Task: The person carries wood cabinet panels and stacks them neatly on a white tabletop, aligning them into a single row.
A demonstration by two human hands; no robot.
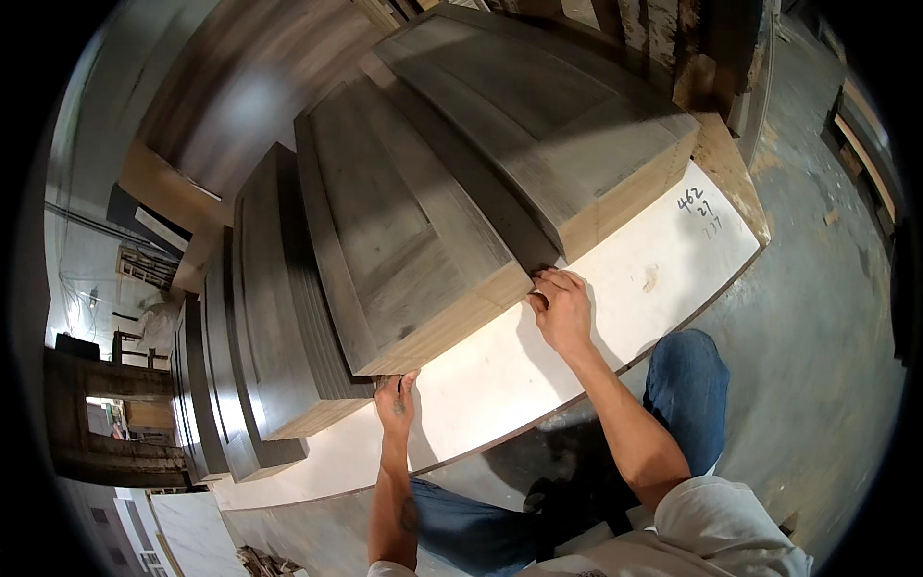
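Observation:
A stack of brown-grey wooden panel doors point(394, 240), each with a recessed centre, lies on a white board point(481, 385). At the stack's near left corner is my left hand point(395, 400), its thumb by the front face and its fingers partly hidden along the side. My right hand point(561, 306) has its bent fingers at the near right corner, in the gap beside the neighbouring stack point(548, 125). Both hands are closed on the same middle stack, one on each side of it.
More stacks of panel doors point(279, 317) stand to the left. Grey concrete floor point(817, 337) lies at the right, where handwriting marks the board's end. A timber frame point(115, 418) is at the far left. My knee point(687, 394) is bent close to the board's edge.

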